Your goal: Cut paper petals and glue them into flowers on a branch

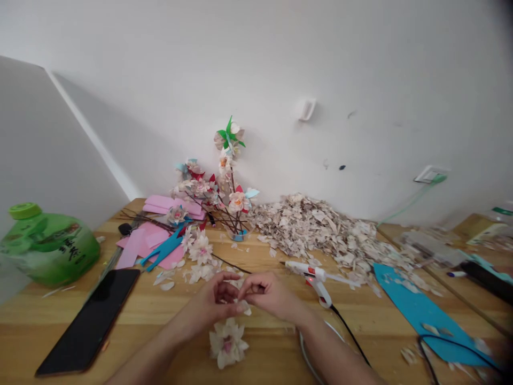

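Observation:
My left hand [218,297] and my right hand [266,294] meet over the front middle of the table. Their fingers are curled and pinched together around a small cluster of whitish petals [247,308], mostly hidden by the fingers. Just below them lies a finished-looking pale flower [228,344] with a pinkish centre. Beyond the left hand, more pale flowers [200,249] and loose petals rest on the wood. To the right of my right hand, a white glue gun [306,270] lies with its red light on.
Flowers on twigs [239,202] stand in a small clear cup at the back, beside a big heap of dry petals [304,224]. Left are pink paper [138,246], blue scissors [166,248], a black phone [90,321] and a green jug [60,248]. A blue sheet [425,315] lies right.

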A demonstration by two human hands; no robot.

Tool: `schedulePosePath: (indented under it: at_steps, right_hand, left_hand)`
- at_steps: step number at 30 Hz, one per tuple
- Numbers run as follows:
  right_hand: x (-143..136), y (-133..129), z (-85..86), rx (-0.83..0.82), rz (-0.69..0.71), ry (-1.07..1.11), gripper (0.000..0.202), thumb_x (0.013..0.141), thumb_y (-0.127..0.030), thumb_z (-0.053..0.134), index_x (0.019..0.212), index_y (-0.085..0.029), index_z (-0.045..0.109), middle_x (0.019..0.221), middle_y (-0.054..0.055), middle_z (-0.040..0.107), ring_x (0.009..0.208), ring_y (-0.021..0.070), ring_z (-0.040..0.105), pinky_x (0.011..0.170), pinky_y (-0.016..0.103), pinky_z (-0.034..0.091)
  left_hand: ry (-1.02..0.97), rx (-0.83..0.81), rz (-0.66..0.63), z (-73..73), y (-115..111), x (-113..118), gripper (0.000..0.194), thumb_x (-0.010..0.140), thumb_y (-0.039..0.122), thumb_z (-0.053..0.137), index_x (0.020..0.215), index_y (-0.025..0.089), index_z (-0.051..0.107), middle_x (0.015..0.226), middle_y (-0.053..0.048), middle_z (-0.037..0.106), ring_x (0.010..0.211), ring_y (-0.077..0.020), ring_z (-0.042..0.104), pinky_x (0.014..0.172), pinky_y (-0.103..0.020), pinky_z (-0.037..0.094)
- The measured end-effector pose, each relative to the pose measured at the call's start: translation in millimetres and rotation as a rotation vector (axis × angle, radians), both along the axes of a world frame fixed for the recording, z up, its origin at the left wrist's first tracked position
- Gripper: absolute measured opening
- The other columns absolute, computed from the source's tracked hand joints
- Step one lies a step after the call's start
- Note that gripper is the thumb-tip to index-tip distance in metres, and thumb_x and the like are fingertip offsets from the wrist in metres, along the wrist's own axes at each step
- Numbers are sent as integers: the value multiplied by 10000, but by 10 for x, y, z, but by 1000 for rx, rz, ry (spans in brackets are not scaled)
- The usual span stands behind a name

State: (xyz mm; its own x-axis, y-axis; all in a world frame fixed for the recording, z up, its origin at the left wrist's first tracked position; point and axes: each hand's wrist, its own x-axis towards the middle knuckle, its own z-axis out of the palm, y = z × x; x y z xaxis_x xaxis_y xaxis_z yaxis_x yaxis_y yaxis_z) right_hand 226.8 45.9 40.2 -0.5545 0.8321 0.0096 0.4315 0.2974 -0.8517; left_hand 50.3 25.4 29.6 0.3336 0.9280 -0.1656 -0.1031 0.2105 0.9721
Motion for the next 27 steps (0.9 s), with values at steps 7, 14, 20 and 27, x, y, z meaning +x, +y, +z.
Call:
schedulePosePath:
  at_steps: [7, 14, 20, 27]
  right_hand:
    - [47, -35, -35, -140, -40, 301, 270, 707, -249, 646, 973, -232, 605, 512, -111, 262, 471, 77, 240, 461, 207, 192]
    - [99, -152, -96, -251, -69, 318, 286, 673, -370, 689, 860, -192, 566, 514, -116, 290, 474, 71, 238, 455, 212, 178]
    - [51, -212, -128, -269, -214, 339, 284, 631, -386, 693, 589, -187, 495, 481, -104, 315, 478, 71, 245, 462, 220, 170]
    - [56, -213, -166, -292, -278, 344, 315, 595, -421, 681, 567, -202, 457, 462, -106, 298, 455, 70, 226, 449, 217, 166]
  left_hand:
    - [51, 44, 61, 144, 11, 68, 466, 489, 197, 781, 888, 183, 541, 462, 91, 544, 450, -89, 469, 474, -208, 307]
    - [37, -19, 129, 140, 24, 74, 482, 458, 238, 790, 859, 184, 528, 426, 97, 545, 417, -89, 467, 474, -207, 299]
    - [28, -72, 106, 121, -11, 117, 494, 486, 297, 786, 904, 163, 559, 455, 77, 572, 428, -85, 470, 486, -215, 349]
    - [-21, -162, 122, 146, -68, 182, 580, 444, 341, 804, 954, 175, 583, 541, 43, 617, 495, -107, 526, 500, -226, 396]
